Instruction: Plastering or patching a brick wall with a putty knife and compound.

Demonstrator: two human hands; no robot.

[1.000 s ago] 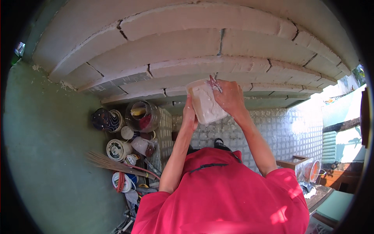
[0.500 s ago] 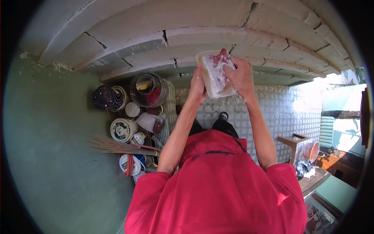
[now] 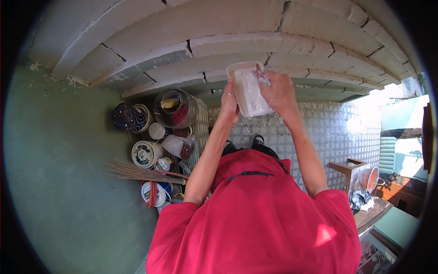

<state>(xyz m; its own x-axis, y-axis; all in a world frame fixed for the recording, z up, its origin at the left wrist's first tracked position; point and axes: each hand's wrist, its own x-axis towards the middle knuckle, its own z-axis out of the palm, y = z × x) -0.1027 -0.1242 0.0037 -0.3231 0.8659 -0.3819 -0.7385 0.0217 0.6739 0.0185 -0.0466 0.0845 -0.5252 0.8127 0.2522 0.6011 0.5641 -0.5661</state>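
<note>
My left hand (image 3: 230, 104) grips the side of a whitish rectangular plastic tub (image 3: 235, 75), held out in front of me below the wall. White paste (image 3: 250, 91) lies inside the tub. My right hand (image 3: 279, 95) is at the tub's right side, closed and slightly blurred. Its fingers are around a red putty scraper (image 3: 260, 73) smeared with white paste. Most of that scraper is hidden by the hand and blurred. White smears mark my right fingers.
Ahead rises a pale block wall (image 3: 237, 50) with bulging joints and dark gaps. Paint buckets (image 3: 145, 154), a large clear container (image 3: 194, 109) and a stick broom (image 3: 137, 172) stand left by the green wall (image 3: 68, 160). A wooden stool (image 3: 349, 165) and an orange bucket (image 3: 368, 178) are right.
My right hand has turned and shifted slightly, and the red scraper, spread over the tub before, is now mostly out of sight. More white paste shows in the tub.
</note>
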